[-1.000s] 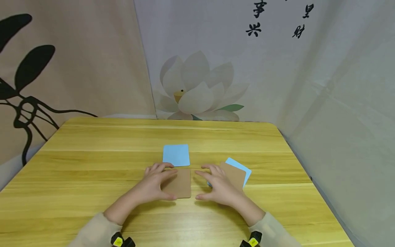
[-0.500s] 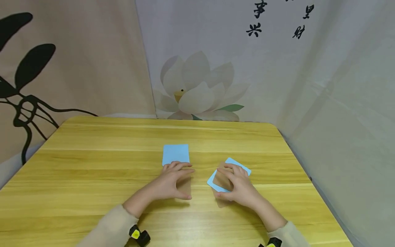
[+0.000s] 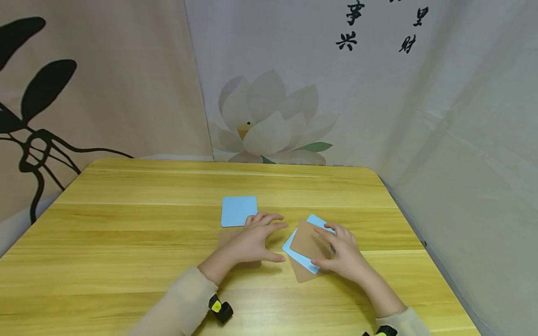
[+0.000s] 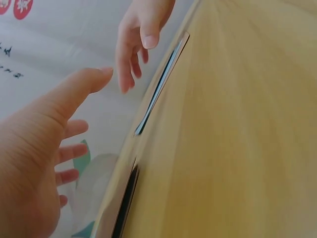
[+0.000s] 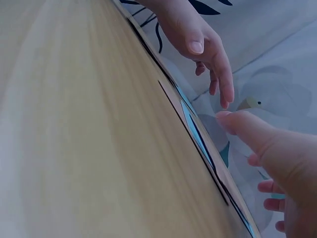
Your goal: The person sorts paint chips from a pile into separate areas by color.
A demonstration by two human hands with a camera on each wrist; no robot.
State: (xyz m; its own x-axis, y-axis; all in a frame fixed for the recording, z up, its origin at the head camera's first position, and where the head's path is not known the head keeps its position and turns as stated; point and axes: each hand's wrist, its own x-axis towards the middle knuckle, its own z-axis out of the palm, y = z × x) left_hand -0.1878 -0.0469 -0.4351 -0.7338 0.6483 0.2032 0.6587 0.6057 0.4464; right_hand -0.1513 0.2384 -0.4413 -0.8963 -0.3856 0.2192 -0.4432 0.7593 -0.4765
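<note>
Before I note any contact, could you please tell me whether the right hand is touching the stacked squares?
Apart: both wrist views show a gap, with backdrop visible between the right hand and the stacked squares below.

Left hand [image 4: 29, 171], thumb extended; right hand [image 4: 138, 37], fingers pointing down. Pale wooden table [image 4: 223, 148] bears a thin blue-and-brown stack [image 4: 161, 88] and a dark-edged flat piece [image 4: 126, 201], both short of its far edge.

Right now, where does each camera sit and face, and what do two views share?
Head: on head, facing forward and down at squares; left grip, right grip, sleeves.
Left wrist: worn there, facing across the table; left grip near, right beyond.
Right wrist: worn there, facing likewise; right grip near, left beyond.
Wrist views share both grips.
</note>
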